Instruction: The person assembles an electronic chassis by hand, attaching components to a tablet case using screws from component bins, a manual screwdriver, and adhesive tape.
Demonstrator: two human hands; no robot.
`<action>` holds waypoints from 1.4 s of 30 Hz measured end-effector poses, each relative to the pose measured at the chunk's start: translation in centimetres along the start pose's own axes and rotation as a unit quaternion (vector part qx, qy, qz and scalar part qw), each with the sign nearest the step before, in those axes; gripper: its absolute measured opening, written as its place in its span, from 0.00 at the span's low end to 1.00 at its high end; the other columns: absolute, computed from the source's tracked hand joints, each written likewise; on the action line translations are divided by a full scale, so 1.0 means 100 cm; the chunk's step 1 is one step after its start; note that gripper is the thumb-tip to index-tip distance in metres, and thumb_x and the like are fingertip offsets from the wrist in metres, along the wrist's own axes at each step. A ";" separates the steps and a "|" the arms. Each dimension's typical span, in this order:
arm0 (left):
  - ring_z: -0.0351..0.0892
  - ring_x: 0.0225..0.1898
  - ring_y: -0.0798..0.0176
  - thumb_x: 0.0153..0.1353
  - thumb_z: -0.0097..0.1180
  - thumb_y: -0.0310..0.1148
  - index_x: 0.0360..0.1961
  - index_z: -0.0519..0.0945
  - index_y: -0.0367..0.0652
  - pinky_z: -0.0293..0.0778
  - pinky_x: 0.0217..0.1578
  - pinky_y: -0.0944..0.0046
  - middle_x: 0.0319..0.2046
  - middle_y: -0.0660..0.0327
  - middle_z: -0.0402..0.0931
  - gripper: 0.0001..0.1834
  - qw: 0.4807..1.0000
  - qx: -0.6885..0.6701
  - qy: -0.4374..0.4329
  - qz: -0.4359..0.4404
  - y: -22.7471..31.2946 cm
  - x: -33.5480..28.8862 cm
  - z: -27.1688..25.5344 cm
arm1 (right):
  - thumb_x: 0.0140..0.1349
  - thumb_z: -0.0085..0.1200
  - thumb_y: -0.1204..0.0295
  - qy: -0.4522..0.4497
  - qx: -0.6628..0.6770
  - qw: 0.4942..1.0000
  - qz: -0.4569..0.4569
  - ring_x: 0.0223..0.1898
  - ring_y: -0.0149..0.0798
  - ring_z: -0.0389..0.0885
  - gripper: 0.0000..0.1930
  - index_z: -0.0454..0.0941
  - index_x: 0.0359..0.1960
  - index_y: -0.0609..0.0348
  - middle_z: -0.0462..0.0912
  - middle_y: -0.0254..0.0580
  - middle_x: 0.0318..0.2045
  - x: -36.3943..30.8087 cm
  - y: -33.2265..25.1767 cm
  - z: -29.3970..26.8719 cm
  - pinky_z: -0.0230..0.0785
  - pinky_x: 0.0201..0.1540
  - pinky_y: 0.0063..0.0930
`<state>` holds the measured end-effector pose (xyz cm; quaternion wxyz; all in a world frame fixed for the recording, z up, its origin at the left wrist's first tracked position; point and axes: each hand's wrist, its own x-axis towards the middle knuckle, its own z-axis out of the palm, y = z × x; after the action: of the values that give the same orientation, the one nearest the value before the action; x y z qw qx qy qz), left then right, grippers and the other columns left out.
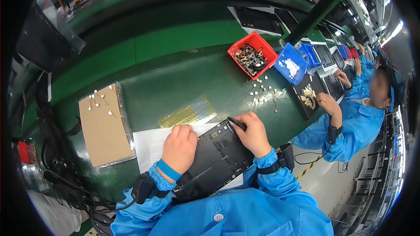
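Note:
A black tablet-like housing [218,153] lies tilted in front of me, near the table's front edge, on white sheets [146,142]. Over its upper left edge, my left hand [179,148] has its fingers bent and pressed together; their tips are hidden, so what they hold cannot be made out. At the upper right corner, my right hand [254,134] is closed on a slim black tool [237,123], whose exact kind is unclear. Just beyond the housing sits a sheet of yellow and clear stickers [188,111].
A brown board [106,124] with several small white-headed wired parts lies left. Similar parts [262,91] are scattered near a red bin [271,57] of small parts and a blue bin [302,72] of white pieces. At right, a co-worker's hand [330,105] is over a dark tray [313,110].

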<state>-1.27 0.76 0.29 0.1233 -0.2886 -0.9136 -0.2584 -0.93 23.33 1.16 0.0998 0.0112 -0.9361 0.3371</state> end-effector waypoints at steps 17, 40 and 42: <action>0.72 0.34 0.43 0.52 0.49 0.20 0.34 0.71 0.37 0.70 0.35 0.54 0.30 0.49 0.69 0.07 0.986 -0.148 -0.071 0.006 0.000 0.044 -0.048 | 0.65 0.41 0.75 0.023 0.594 0.800 0.084 0.20 0.19 0.63 0.04 0.68 0.39 0.59 0.77 0.39 0.31 0.010 0.004 -0.025 0.57 0.23 0.14; 0.72 0.43 0.48 0.46 0.50 0.25 0.34 0.80 0.45 0.70 0.44 0.54 0.38 0.53 0.74 0.12 0.979 0.140 0.144 0.045 -0.165 0.316 0.024 | 0.64 0.44 0.66 0.123 0.513 0.847 -0.067 0.22 0.27 0.70 0.13 0.71 0.28 0.64 0.74 0.45 0.29 0.014 0.032 -0.007 0.65 0.26 0.18; 0.72 0.44 0.50 0.48 0.51 0.24 0.39 0.79 0.45 0.71 0.44 0.56 0.38 0.55 0.73 0.14 0.985 0.077 0.041 0.146 -0.129 0.340 0.063 | 0.64 0.45 0.63 0.116 0.504 0.853 -0.070 0.21 0.28 0.70 0.15 0.71 0.28 0.63 0.75 0.44 0.28 0.016 0.029 -0.009 0.65 0.26 0.20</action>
<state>-36.68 10.87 2.60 0.2190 -0.3979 -0.8729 -0.1782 -2.62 26.25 0.30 0.2117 0.0862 -0.6162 0.7537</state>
